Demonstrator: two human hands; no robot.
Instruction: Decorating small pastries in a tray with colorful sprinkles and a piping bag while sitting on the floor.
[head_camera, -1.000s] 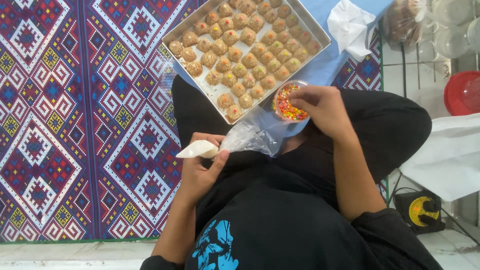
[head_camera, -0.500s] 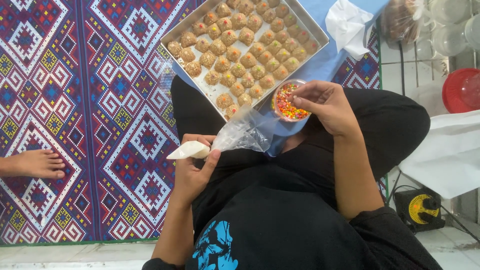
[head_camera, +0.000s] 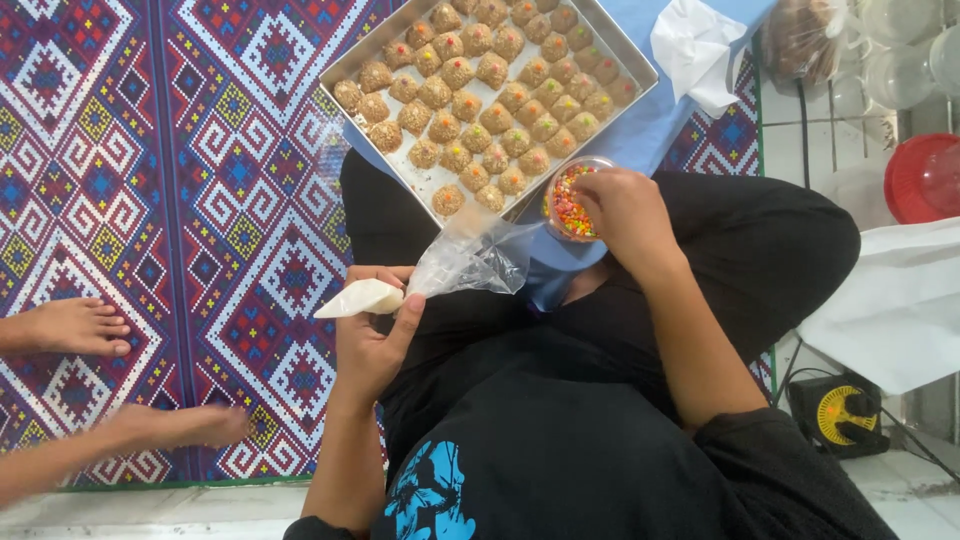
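Observation:
My left hand (head_camera: 372, 335) grips a piping bag (head_camera: 360, 298) filled with white cream, its clear plastic tail (head_camera: 472, 255) trailing to the right over my lap. With its fingers reaching into a small clear cup of coloured sprinkles (head_camera: 572, 203), my right hand (head_camera: 625, 213) rests at the near corner of the tray. A square metal baking tray (head_camera: 429, 180) in front of me holds several rows of small brown round cookies (head_camera: 478, 95). I sit cross-legged in black clothes.
A patterned purple mat (head_camera: 180, 200) covers the floor. Another person's bare feet (head_camera: 75, 325) come in from the left edge. A white cloth (head_camera: 697, 45) lies on a blue sheet beside the tray. At the right are a red bowl (head_camera: 920, 175), glass jars and a yellow-dialled device (head_camera: 843, 413).
Another person's feet have come into view at the left and moved further in. My left hand with the piping bag has shifted slightly; my right hand stays at the sprinkle cup.

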